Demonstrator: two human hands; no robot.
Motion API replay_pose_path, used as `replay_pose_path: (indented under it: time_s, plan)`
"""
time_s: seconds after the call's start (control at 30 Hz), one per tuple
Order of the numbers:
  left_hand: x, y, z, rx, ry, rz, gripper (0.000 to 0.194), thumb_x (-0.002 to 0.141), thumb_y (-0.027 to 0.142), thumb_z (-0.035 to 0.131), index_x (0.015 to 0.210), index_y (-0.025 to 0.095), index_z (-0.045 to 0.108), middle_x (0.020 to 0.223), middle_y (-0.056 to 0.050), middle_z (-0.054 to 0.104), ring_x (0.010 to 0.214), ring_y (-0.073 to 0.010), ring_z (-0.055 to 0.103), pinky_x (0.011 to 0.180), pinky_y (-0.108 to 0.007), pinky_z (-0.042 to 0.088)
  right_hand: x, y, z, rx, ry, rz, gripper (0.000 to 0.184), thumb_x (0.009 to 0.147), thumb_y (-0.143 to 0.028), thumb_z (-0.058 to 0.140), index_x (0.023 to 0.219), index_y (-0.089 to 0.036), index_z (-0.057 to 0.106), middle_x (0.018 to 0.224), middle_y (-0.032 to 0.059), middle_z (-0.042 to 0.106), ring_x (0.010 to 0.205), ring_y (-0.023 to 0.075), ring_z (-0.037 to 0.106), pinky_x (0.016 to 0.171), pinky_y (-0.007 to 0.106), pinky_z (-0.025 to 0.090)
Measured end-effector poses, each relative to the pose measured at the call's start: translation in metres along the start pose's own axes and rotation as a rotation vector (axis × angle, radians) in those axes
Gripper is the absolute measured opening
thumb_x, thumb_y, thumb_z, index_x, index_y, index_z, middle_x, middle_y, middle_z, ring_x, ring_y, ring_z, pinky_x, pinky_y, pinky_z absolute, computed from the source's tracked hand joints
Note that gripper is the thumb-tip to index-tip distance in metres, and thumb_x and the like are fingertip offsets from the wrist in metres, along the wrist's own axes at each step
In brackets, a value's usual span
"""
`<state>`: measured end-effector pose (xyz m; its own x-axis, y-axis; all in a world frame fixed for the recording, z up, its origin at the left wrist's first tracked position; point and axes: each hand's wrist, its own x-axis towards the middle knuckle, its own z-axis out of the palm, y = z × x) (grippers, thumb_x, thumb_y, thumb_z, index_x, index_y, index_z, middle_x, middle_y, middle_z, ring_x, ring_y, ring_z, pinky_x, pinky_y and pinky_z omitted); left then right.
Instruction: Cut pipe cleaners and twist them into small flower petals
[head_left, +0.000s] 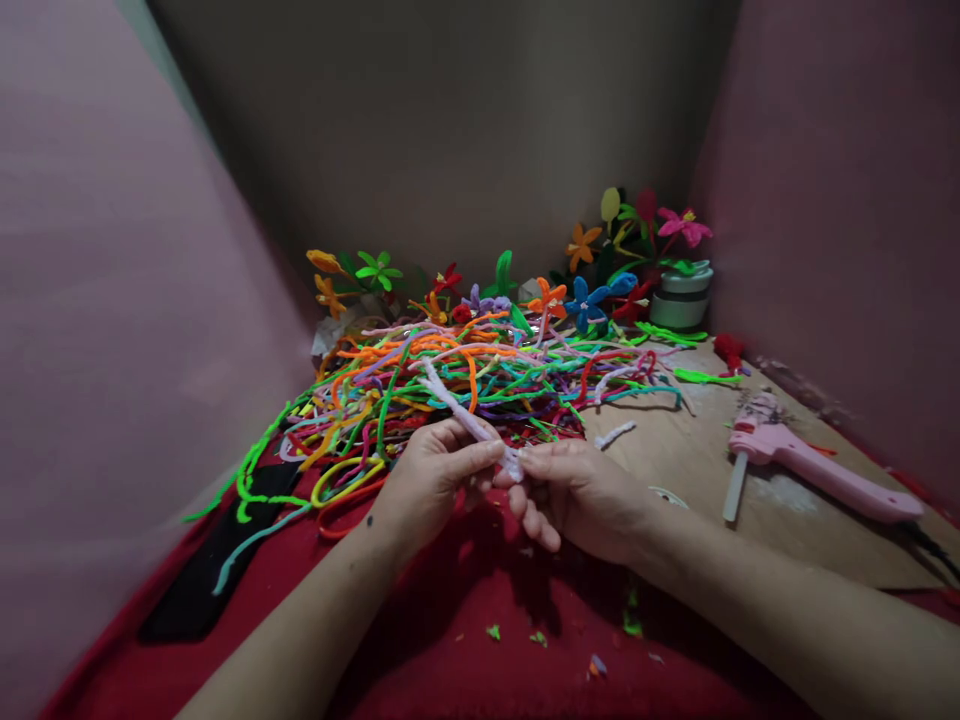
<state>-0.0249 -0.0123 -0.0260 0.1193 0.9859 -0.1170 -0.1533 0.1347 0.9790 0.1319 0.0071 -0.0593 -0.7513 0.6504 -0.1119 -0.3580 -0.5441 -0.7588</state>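
My left hand (pixel 450 465) pinches a pale lilac pipe cleaner (pixel 455 403) between thumb and fingers, in the middle of the view. Its fuzzy length slants up and left from my grip toward the heap, and more than one strand seems to lie together there. On the other side my right hand (pixel 574 490) pinches the lower end of the same pipe cleaner with thumb and forefinger, its other fingers loosely curled below. The fingertips of both hands nearly meet. Just beyond them lies a heap of many-coloured pipe cleaners (pixel 420 350).
A pink glue gun (pixel 817 465) rests on a wooden board (pixel 675 450) at right. Pipe-cleaner flowers, including a blue one (pixel 587 303), stand at the back near a pale round pot (pixel 680 298). A black flat strip (pixel 202 575) lies left on the red cloth (pixel 435 640), with small scraps in front.
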Motion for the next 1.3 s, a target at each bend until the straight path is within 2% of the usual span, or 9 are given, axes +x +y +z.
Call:
replay_pose_path:
  time_s: [0.13, 0.3, 0.47, 0.63, 0.77, 1.0, 1.13, 1.3]
  plan:
    - [-0.001, 0.004, -0.003, 0.041, -0.046, -0.003, 0.014, 0.07, 0.023, 0.066, 0.073, 0.013, 0.057, 0.058, 0.0, 0.057, 0.043, -0.0049, 0.045, 0.042, -0.016, 0.033, 0.001, 0.002, -0.001, 0.163, -0.017, 0.088, 0.013, 0.079, -0.018, 0.053, 0.076, -0.008, 0.061, 0.058, 0.003, 0.061, 0.042, 0.0081, 0.056, 0.036, 0.015, 0.042]
    - [-0.003, 0.004, -0.001, 0.124, -0.04, 0.023, 0.013, 0.072, 0.024, 0.064, 0.073, 0.013, 0.058, 0.059, -0.001, 0.058, 0.048, -0.007, 0.049, 0.046, -0.018, 0.037, 0.001, 0.005, 0.002, 0.147, 0.016, 0.111, 0.015, 0.081, -0.017, 0.052, 0.08, -0.006, 0.063, 0.055, 0.0015, 0.058, 0.04, 0.0069, 0.054, 0.033, 0.014, 0.04]
    - [-0.006, 0.005, 0.002, 0.246, -0.021, 0.058, 0.016, 0.074, 0.028, 0.061, 0.071, 0.012, 0.057, 0.058, -0.001, 0.059, 0.047, -0.0076, 0.049, 0.046, -0.019, 0.037, 0.0, 0.006, 0.003, 0.029, 0.067, 0.058, 0.02, 0.072, -0.027, 0.064, 0.073, -0.007, 0.062, 0.051, 0.0014, 0.058, 0.038, 0.0077, 0.053, 0.031, 0.014, 0.038]
    - [-0.007, 0.005, 0.003, 0.337, -0.015, 0.051, 0.02, 0.077, 0.032, 0.058, 0.069, 0.014, 0.054, 0.049, 0.004, 0.051, 0.038, -0.0038, 0.037, 0.037, -0.017, 0.025, -0.004, 0.0, 0.01, -0.185, 0.175, -0.021, 0.026, 0.065, -0.034, 0.068, 0.062, -0.012, 0.055, 0.05, 0.0004, 0.059, 0.037, 0.0086, 0.052, 0.033, 0.017, 0.04]
    - [-0.006, 0.004, 0.001, 0.319, -0.072, 0.006, 0.02, 0.075, 0.032, 0.06, 0.072, 0.013, 0.055, 0.052, 0.003, 0.053, 0.038, -0.0033, 0.037, 0.037, -0.016, 0.024, -0.006, -0.001, 0.015, -0.262, 0.204, -0.056, 0.026, 0.066, -0.037, 0.066, 0.064, -0.013, 0.057, 0.051, -0.0003, 0.059, 0.039, 0.0075, 0.052, 0.037, 0.018, 0.04]
    - [-0.004, 0.006, 0.002, 0.093, 0.092, 0.024, 0.016, 0.072, 0.027, 0.064, 0.072, 0.015, 0.053, 0.051, 0.005, 0.051, 0.037, -0.0021, 0.04, 0.035, -0.013, 0.026, -0.004, 0.001, 0.012, -0.283, 0.251, -0.027, 0.022, 0.065, -0.033, 0.066, 0.06, -0.013, 0.058, 0.05, -0.0002, 0.058, 0.04, 0.0093, 0.052, 0.038, 0.02, 0.039]
    - [-0.004, 0.004, 0.003, 0.069, 0.065, -0.04, 0.018, 0.07, 0.028, 0.066, 0.072, 0.015, 0.053, 0.054, 0.004, 0.054, 0.036, -0.0018, 0.041, 0.034, -0.012, 0.025, -0.003, 0.0, 0.009, -0.252, 0.211, -0.098, 0.022, 0.064, -0.032, 0.068, 0.062, -0.01, 0.065, 0.057, 0.0031, 0.062, 0.045, 0.0081, 0.052, 0.047, 0.022, 0.039]
    - [-0.005, 0.0, 0.003, 0.13, 0.024, 0.016, 0.016, 0.072, 0.027, 0.064, 0.074, 0.014, 0.056, 0.056, 0.003, 0.055, 0.036, -0.002, 0.04, 0.035, -0.014, 0.025, -0.001, 0.001, 0.006, -0.175, 0.193, -0.055, 0.02, 0.062, -0.03, 0.07, 0.066, -0.011, 0.068, 0.06, 0.0052, 0.065, 0.046, 0.0099, 0.052, 0.048, 0.024, 0.039]
